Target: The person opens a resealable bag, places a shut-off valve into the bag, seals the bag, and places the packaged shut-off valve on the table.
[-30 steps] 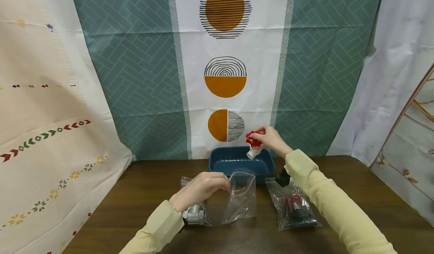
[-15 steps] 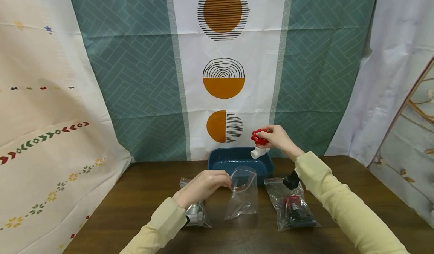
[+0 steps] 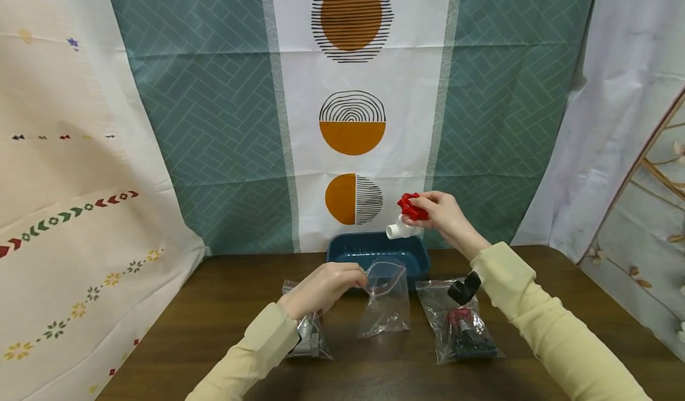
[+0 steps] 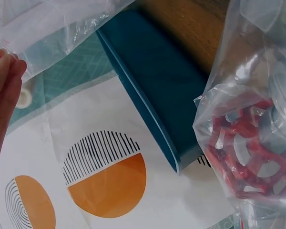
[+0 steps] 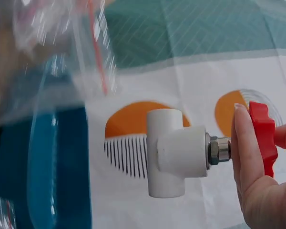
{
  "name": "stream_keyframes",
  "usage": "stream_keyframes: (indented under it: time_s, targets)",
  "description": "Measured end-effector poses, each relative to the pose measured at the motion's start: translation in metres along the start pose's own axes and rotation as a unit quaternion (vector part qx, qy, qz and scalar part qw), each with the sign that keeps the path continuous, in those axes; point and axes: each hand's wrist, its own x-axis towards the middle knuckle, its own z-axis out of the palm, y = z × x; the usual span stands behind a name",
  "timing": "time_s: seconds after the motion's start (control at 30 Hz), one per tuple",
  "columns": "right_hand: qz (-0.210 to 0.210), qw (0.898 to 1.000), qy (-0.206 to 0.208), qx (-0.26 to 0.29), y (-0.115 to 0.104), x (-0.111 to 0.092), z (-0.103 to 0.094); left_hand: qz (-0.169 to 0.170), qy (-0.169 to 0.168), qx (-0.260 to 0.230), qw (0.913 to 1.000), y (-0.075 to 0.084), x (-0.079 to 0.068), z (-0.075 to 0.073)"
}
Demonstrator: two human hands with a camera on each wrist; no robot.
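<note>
My right hand (image 3: 443,215) pinches the red handwheel (image 5: 263,138) of a white plastic valve (image 5: 169,152), holding it in the air above the blue bin. In the right wrist view a metal nut and stem join the wheel to the white tee-shaped body. A clear zip bag (image 3: 386,309) hangs upright from my left hand (image 3: 329,286), which pinches it by the upper edge. Its mouth gapes, and nothing shows inside it. In the left wrist view only the fingertips and part of this hand appear, at the left edge.
Behind the bag stands the blue bin (image 3: 334,252) on the brown table (image 3: 214,306). To the right lies a zip bag (image 3: 462,335) with a red-and-dark part. Another bag (image 3: 310,338), with a metal valve with a red wheel, lies partly under my left forearm. Patterned curtains hang behind.
The right hand has moved right and slightly up, turning the valve so its white body points more sideways. The left hand has lifted the bag a little and shifted it right.
</note>
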Motion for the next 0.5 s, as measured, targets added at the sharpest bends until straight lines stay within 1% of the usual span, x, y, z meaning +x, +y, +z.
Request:
stream_keyframes:
  time_s: [0.1,0.2,0.33,0.5]
  targets:
    - [0.006,0.999,0.007,0.04,-0.004,-0.004,0.004,-0.008,-0.003,-0.004,1.0,-0.001,0.001,-0.001]
    - [0.013,0.999,0.01,0.052,-0.007,-0.008,0.008,-0.012,-0.003,-0.005,0.9999,-0.003,0.001,-0.001]
    - [0.025,0.998,0.001,0.057,-0.01,-0.013,0.012,-0.011,-0.005,-0.004,0.9999,-0.004,0.002,0.0]
    - [0.042,0.996,-0.015,0.083,-0.011,-0.018,0.016,-0.007,-0.004,-0.007,0.9999,-0.005,0.004,0.003]
